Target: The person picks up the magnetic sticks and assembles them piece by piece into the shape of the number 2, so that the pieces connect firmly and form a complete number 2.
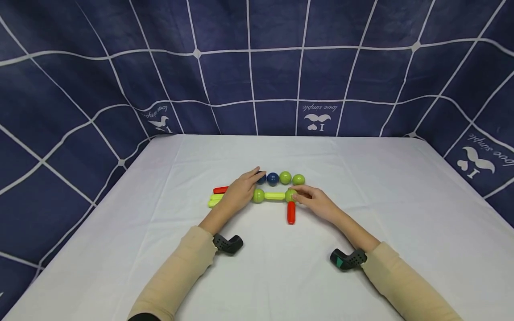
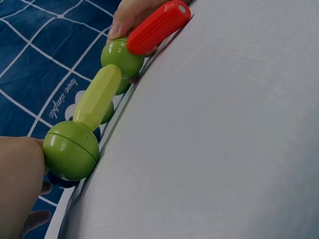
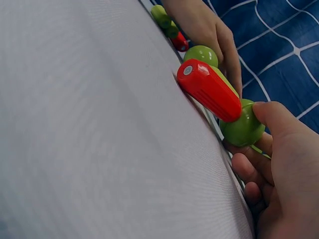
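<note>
My right hand (image 1: 320, 204) pinches a green ball (image 3: 242, 128) between thumb and fingers. A red ribbed stick (image 1: 291, 214) joins this ball and points toward me. A yellow-green stick (image 1: 275, 196) links it to a second green ball (image 1: 259, 196) on the left. Beside that second ball lies my left hand (image 1: 240, 191), its fingers stretched forward to a dark blue ball (image 1: 262, 179), which they partly cover. Whether they press on the blue ball, I cannot tell.
Behind the joined pieces, another blue ball (image 1: 272, 179) and two loose green balls (image 1: 292, 179) stand in a row. Left of my left hand lie a red stick (image 1: 220, 190) and yellow-green sticks (image 1: 214, 200), partly hidden by it. A navy checked cloth (image 1: 277, 76) hangs behind the white tabletop (image 1: 257, 267).
</note>
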Demonstrator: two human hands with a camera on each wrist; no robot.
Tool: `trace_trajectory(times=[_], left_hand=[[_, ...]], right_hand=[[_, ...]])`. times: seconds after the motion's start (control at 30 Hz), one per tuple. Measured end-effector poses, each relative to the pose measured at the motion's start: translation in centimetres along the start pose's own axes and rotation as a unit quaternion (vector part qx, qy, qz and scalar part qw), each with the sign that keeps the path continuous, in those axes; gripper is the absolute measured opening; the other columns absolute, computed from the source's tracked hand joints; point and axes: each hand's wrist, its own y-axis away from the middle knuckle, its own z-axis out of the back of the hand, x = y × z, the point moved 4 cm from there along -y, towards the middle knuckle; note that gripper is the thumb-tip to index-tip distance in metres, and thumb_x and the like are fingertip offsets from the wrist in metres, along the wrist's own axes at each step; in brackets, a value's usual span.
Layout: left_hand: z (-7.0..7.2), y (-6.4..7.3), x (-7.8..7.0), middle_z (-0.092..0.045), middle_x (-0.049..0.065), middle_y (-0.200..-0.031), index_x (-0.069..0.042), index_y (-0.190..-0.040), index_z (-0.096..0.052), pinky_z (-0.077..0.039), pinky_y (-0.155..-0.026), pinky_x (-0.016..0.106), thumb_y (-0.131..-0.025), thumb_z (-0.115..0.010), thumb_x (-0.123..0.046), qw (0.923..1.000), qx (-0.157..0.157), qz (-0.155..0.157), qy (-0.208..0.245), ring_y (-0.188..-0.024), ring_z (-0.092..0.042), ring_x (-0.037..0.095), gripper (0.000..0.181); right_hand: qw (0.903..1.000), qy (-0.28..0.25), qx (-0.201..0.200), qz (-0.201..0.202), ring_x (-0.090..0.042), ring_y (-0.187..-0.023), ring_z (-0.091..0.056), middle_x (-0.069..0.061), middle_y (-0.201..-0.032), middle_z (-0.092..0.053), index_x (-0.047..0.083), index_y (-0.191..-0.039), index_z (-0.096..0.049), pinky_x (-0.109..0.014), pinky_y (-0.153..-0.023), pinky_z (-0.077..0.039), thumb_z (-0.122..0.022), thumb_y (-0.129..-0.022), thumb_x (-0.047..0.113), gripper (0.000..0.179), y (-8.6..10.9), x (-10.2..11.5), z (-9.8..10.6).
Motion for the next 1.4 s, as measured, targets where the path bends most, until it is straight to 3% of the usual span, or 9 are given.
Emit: trace_trajectory(times=[0.13,0.23,0.4,0.67,0.8,0.9,1.03,1.2,1.4], left_hand=[[0.3,0.1,0.0,-0.050,0.007,-0.133,-0.013,-0.122,-0.053,-0.040,-0.099,0.041,-0.094,-0.048,-0.022,0.9990,-0.039,0.018,0.011,-0.123,-0.047,0.024,0.030],[0.4,0.2,0.1,-0.060,0.007,-0.114,-0.011,-0.109,-0.055,-0.047,-0.086,0.039,-0.091,-0.054,-0.026,0.9975,-0.058,0.033,0.021,-0.104,-0.057,0.021,0.024],[0.4,0.3,0.2,-0.059,0.005,-0.095,-0.012,-0.096,-0.050,-0.047,-0.070,0.035,-0.089,-0.058,-0.026,0.9966,-0.064,0.046,0.024,-0.081,-0.055,0.018,0.017],[0.7,0.8,-0.4,-0.055,0.008,-0.114,-0.011,-0.110,-0.052,-0.046,-0.088,0.039,-0.087,-0.060,-0.020,0.9915,-0.114,0.032,0.054,-0.105,-0.056,0.022,0.027],[0.9,1.7,-1.8,-0.053,0.007,-0.116,-0.011,-0.116,-0.053,-0.047,-0.087,0.035,-0.085,-0.062,-0.017,0.9856,-0.129,0.005,0.109,-0.105,-0.055,0.020,0.033],[0.8,2.5,-3.5,-0.052,0.007,-0.115,-0.010,-0.118,-0.054,-0.047,-0.088,0.034,-0.085,-0.062,-0.015,0.9830,-0.127,-0.035,0.129,-0.105,-0.055,0.020,0.034],[0.4,3.6,-5.5,-0.052,0.008,-0.114,-0.008,-0.116,-0.057,-0.046,-0.091,0.035,-0.083,-0.062,-0.014,0.9818,-0.098,-0.072,0.145,-0.105,-0.054,0.020,0.034],[-1.2,4.8,-6.7,-0.053,0.003,-0.109,-0.009,-0.110,-0.060,-0.046,-0.079,0.027,-0.081,-0.062,-0.016,0.9783,-0.012,-0.040,0.203,-0.090,-0.052,0.015,0.030],[-2.3,5.9,-7.3,-0.053,0.001,-0.104,-0.013,-0.105,-0.060,-0.042,-0.069,0.019,-0.079,-0.064,-0.014,0.9623,0.054,-0.008,0.266,-0.081,-0.048,0.011,0.026]], right_hand=[[1.0000,-0.004,0.002,-0.002,-0.017,-0.094,-0.056,-0.015,-0.112,-0.060,0.004,-0.123,-0.053,-0.024,-0.077,-0.046,-0.053,-0.091,0.028,0.040,0.1,0.0,0.0],[1.0000,-0.002,0.002,-0.003,-0.018,-0.095,-0.056,-0.015,-0.112,-0.060,0.005,-0.123,-0.053,-0.025,-0.078,-0.046,-0.053,-0.091,0.029,0.040,0.2,0.1,0.1],[0.9999,0.011,-0.005,-0.006,-0.017,-0.095,-0.054,-0.012,-0.113,-0.060,0.008,-0.123,-0.053,-0.025,-0.077,-0.045,-0.053,-0.091,0.032,0.041,0.4,0.1,0.1],[0.9987,0.043,-0.025,0.015,-0.017,-0.085,-0.045,-0.008,-0.106,-0.055,0.011,-0.121,-0.056,-0.026,-0.070,-0.040,-0.055,-0.090,0.028,0.035,0.3,0.0,0.1],[0.9986,0.042,-0.027,0.020,-0.017,-0.081,-0.047,-0.009,-0.111,-0.056,0.011,-0.122,-0.055,-0.024,-0.067,-0.041,-0.055,-0.090,0.028,0.036,0.2,0.0,0.1],[0.9988,0.039,-0.025,0.019,-0.017,-0.080,-0.047,-0.009,-0.111,-0.055,0.011,-0.121,-0.054,-0.024,-0.065,-0.041,-0.057,-0.089,0.029,0.037,0.1,0.0,0.0],[0.9989,0.036,-0.019,0.025,-0.017,-0.078,-0.047,-0.010,-0.107,-0.054,0.010,-0.120,-0.054,-0.024,-0.065,-0.041,-0.059,-0.087,0.028,0.038,0.2,0.2,0.0],[0.9982,0.042,-0.024,0.036,-0.016,-0.078,-0.047,-0.010,-0.104,-0.055,0.008,-0.120,-0.055,-0.023,-0.065,-0.041,-0.058,-0.088,0.027,0.037,0.1,0.2,0.0],[0.9976,0.055,-0.030,0.030,-0.015,-0.078,-0.047,-0.009,-0.104,-0.056,0.008,-0.121,-0.055,-0.022,-0.065,-0.041,-0.055,-0.090,0.028,0.037,0.0,0.1,0.2]])
